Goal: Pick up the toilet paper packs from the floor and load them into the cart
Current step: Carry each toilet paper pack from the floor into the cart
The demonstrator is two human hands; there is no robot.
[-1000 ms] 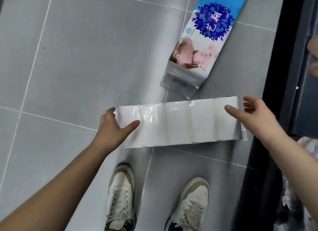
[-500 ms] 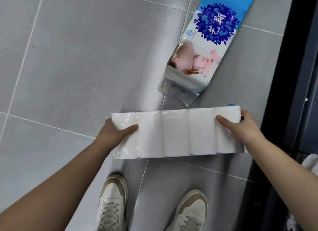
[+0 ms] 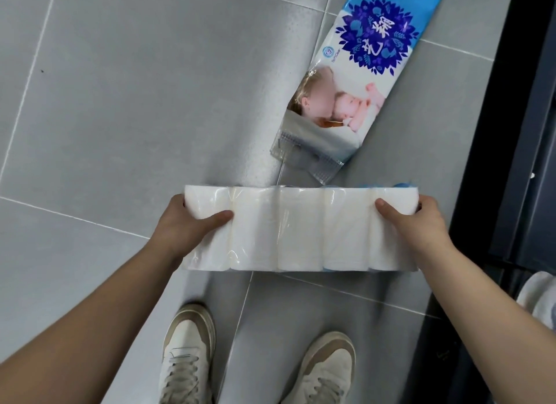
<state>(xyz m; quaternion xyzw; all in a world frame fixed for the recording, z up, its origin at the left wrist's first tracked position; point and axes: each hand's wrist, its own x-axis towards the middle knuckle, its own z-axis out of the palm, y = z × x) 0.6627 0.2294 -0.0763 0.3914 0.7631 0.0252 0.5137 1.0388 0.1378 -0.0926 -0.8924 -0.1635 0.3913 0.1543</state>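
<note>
A long clear-wrapped pack of white toilet paper rolls point(image 3: 301, 229) is held level above the grey floor, in front of my body. My left hand point(image 3: 186, 223) grips its left end, thumb on top. My right hand point(image 3: 415, 223) grips its right end the same way. A second pack point(image 3: 361, 73), with a blue and white printed wrapper, lies slantwise on the floor just beyond the held one. The dark frame of the cart point(image 3: 511, 133) runs along the right edge.
Grey floor tiles point(image 3: 135, 103) spread to the left and ahead. My two white sneakers point(image 3: 189, 352) stand below the held pack. Something white point(image 3: 541, 295) shows inside the dark frame at the lower right.
My right hand closed on the pack's right end, joining my left hand. The pack rose off the floor toward me, and its flat side turned up.
</note>
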